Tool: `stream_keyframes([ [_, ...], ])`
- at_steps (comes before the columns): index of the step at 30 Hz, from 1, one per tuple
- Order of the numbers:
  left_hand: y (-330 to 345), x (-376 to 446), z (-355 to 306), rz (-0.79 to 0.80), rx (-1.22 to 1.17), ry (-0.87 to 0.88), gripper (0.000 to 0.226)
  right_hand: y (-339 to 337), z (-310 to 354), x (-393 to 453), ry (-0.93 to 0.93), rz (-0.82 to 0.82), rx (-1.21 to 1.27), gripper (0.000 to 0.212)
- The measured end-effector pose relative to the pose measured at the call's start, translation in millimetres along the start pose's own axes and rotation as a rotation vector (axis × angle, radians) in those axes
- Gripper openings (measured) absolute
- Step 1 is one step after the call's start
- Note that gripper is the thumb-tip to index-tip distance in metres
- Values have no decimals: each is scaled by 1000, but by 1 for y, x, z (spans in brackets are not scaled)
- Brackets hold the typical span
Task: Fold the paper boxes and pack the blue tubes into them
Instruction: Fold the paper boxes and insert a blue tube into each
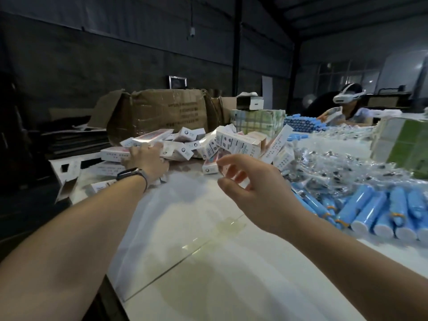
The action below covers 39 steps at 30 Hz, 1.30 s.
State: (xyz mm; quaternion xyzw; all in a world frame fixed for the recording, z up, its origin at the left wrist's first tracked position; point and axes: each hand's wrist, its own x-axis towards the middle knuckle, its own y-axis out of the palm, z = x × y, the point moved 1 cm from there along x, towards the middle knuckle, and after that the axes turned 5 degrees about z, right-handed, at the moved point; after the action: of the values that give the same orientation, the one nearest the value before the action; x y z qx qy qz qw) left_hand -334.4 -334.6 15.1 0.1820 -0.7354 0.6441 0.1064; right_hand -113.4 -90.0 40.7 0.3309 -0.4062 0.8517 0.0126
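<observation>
Head view showed the left hand [148, 158] reaching into the boxes [185, 144], fingers hidden, grip unclear. The right hand [252, 188] hovered with loose fingers, holding nothing. Box print was unreadable.

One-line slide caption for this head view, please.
Left hand reaches into the paper boxes; right hand hovers empty beside blue tubes.

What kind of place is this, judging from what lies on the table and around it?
Probably a small packing workshop or warehouse. A heap of small paper boxes and piles of blue tubes cover the white table, a big worn cardboard carton stands behind them, and the walls are bare and dark.
</observation>
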Motion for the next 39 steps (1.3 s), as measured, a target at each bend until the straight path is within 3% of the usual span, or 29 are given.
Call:
stream_keyframes([
  [5, 2, -43, -27, 33, 193, 310, 46, -4, 3, 7, 42, -57, 57, 28],
  [7, 1, -58, -30, 55, 177, 354, 51, -6, 5, 2, 61, -68, 79, 27],
  [11, -18, -96, -42, -49, 20, 550, 57, -18, 7, -15, 58, -72, 58, 25],
  [15, -42, -157, -85, -110, -306, 829, 57, -44, 4, -34, 96, -94, 26, 25],
  [19, -80, -198, -135, -198, -694, 823, 49, -75, -8, -57, 128, -160, -5, 25],
  [22, -107, -225, -182, -81, -990, 775, 41, -97, -16, -72, 154, -249, -2, 32],
  [24, -122, -240, -213, 75, -1184, 708, 31, -113, -19, -81, 168, -266, 80, 39],
  [27, -135, -254, -248, 528, -1479, 484, 26, -132, -30, -99, 212, -194, 171, 55],
  [29, -133, -259, -262, 686, -1475, 454, 31, -140, -42, -114, 252, -159, 112, 64],
  [31, -127, -263, -269, 692, -1409, 537, 46, -150, -51, -125, 238, -177, 129, 67],
  [35, -114, -274, -272, 641, -1463, 738, 32, -168, -57, -131, 187, -203, 214, 53],
  [39, -104, -279, -270, 539, -1584, 732, 42, -162, -60, -128, 193, -208, 290, 48],
])
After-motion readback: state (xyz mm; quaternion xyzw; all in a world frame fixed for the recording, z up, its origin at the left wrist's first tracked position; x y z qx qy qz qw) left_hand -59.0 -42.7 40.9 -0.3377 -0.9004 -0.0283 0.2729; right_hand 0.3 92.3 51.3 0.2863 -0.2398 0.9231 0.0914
